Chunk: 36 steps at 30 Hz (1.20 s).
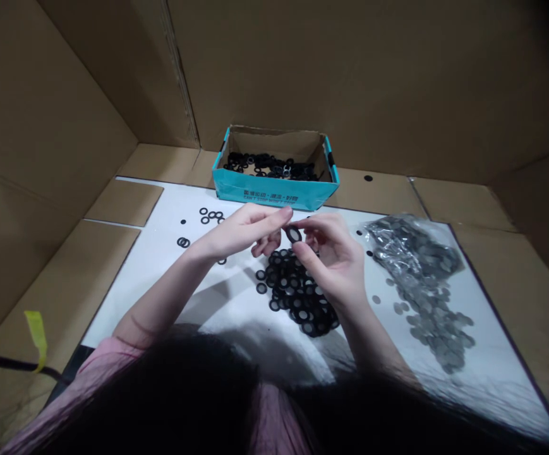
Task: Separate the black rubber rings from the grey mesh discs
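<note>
Between the thumb and index finger of my right hand is a black ring with a grey mesh-like disc in its centre, tilted up on edge. My left hand is right beside it, fingers curled and closed, the thumb side reaching toward the ring's upper edge. Whether it touches the ring or has something inside its fingers, I cannot tell. Below both hands lies a pile of black rings with grey discs in them, partly covered by my right hand.
A blue cardboard box holding loose black rings stands at the back. Several plain black rings lie at left. To the right, a clear plastic bag of grey discs has a spill of loose discs before it. Cardboard walls surround the table.
</note>
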{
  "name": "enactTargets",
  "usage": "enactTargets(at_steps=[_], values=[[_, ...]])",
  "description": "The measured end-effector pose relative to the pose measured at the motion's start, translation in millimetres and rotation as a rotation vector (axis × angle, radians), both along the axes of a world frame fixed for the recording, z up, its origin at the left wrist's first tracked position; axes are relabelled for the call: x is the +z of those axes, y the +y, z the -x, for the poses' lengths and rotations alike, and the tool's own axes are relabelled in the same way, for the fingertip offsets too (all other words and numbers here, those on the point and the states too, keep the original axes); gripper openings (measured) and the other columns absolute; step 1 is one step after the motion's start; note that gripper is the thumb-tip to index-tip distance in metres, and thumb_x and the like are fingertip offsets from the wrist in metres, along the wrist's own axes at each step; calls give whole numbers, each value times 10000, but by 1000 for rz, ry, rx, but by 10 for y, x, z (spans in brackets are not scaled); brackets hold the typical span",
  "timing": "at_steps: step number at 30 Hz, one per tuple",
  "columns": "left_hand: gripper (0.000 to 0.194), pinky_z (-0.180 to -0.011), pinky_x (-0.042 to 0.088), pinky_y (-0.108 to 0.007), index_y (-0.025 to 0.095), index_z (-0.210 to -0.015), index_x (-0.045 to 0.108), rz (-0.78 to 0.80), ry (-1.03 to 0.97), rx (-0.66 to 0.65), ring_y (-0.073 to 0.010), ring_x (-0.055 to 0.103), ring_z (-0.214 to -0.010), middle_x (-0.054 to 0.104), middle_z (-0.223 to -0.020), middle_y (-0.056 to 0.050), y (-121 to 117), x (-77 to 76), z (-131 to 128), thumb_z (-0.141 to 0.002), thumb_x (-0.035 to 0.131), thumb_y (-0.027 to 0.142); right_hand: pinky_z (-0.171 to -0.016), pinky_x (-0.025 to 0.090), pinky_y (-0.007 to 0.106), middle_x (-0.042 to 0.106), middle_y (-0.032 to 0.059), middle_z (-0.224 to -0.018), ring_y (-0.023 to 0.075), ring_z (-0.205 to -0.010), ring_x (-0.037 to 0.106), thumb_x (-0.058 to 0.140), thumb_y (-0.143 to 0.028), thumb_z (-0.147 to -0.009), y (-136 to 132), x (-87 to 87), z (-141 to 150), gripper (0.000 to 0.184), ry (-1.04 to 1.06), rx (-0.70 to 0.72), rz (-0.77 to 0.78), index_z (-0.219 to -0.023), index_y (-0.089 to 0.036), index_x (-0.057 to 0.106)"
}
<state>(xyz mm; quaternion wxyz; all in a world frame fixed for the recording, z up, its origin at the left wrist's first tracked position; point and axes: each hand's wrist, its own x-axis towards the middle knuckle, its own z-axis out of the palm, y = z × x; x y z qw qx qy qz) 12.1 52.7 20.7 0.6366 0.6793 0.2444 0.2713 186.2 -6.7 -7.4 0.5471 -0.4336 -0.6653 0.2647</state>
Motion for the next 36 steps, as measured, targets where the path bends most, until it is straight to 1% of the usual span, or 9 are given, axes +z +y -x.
enactTargets(at_steps=[4,8,14,17,20,23,26,32,36], values=[[468,-449,363,-183,115,-749,570,134,-104,-127,-53,459,-444,528,-543,27,-11,-66,-22,-878,569,565,-662,413,298,541,14,-869,141,-775,495,649,-219,-834,-2,7,-9,160,-1,1,-11,-993,-232,662],[491,-418,310,-170,129,-773,540,236,-175,-97,-35,389,-403,468,-503,58,-74,-166,-97,-826,610,612,-648,419,296,539,12,-844,138,-758,499,653,-215,-831,-25,5,-4,153,-22,-13,-33,-983,-232,665],[609,-412,290,-173,155,-793,498,181,-117,-44,-45,380,-400,427,-498,67,-152,-293,-162,-785,503,765,-658,435,292,544,10,-841,140,-760,507,635,-244,-848,-49,-47,21,149,-6,-1,-3,-993,-238,668],[689,-462,386,-205,143,-833,537,99,2,-22,-79,489,-454,535,-581,11,-95,-292,-85,-774,421,819,-659,439,304,562,22,-859,153,-769,520,627,-274,-857,-53,-62,-82,164,-69,-15,26,-1011,-239,669],[715,-532,435,-231,123,-978,587,-27,186,75,-103,539,-526,598,-677,-25,48,-250,131,-817,376,787,-713,460,338,617,47,-920,186,-852,568,623,-283,-861,-69,-94,-339,179,-275,-64,37,-1026,-239,676],[550,-563,407,-229,116,-968,622,-162,450,192,-128,561,-623,624,-742,-49,214,-210,441,-843,512,640,-856,459,421,665,65,-956,230,-940,598,607,-286,-872,-110,-176,-659,175,-516,-115,41,-1019,-234,685],[410,-587,364,-233,139,-872,666,-255,701,206,-147,557,-662,646,-740,-45,343,-215,719,-830,577,537,-861,466,440,682,71,-945,243,-927,602,577,-309,-887,-174,-273,-891,205,-643,-88,86,-1041,-227,685],[417,-603,364,-241,182,-885,699,-265,983,103,-178,608,-666,697,-711,-27,494,-352,974,-823,528,557,-863,480,438,688,69,-1013,251,-971,603,564,-357,-885,-306,-315,-1062,288,-702,-49,152,-1132,-245,661],[395,-642,368,-245,180,-903,702,-326,1059,154,-200,618,-745,719,-817,-53,601,-491,1050,-795,554,530,-885,464,452,700,53,-1001,262,-984,618,590,-432,-842,-430,-323,-1258,283,-632,-223,207,-1058,-277,687]])
